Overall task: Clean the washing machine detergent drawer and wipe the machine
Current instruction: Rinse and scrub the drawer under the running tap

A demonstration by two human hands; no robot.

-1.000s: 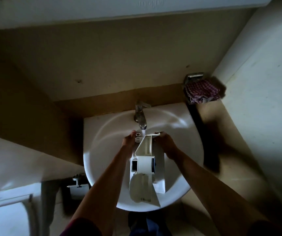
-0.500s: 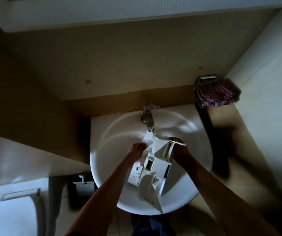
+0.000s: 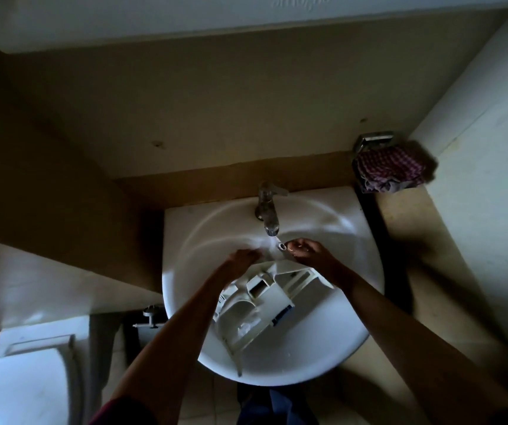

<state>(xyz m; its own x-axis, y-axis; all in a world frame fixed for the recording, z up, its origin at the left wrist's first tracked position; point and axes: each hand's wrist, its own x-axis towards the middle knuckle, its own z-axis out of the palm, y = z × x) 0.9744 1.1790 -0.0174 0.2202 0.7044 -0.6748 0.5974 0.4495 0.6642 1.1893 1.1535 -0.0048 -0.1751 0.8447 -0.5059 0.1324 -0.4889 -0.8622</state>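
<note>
The white plastic detergent drawer (image 3: 259, 305) hangs tilted over the white sink (image 3: 354, 317), its far end up under the metal tap (image 3: 267, 210). Water runs from the spout onto that far end. My left hand (image 3: 240, 263) grips the drawer's far left edge with curled fingers. My right hand (image 3: 311, 254) holds its far right corner beside the stream. The drawer's compartments face up toward me, and its front panel points down and to the left, over the basin's near rim.
A checkered cloth (image 3: 389, 171) lies in a metal holder on the wall at the right, above a beige counter (image 3: 406, 240). A white toilet (image 3: 16, 381) stands at the lower left. The room is dim.
Both hands have turned the drawer counter-clockwise and tilted it, so its front end swung left. The view has shifted slightly, moving the sink rightward in frame.
</note>
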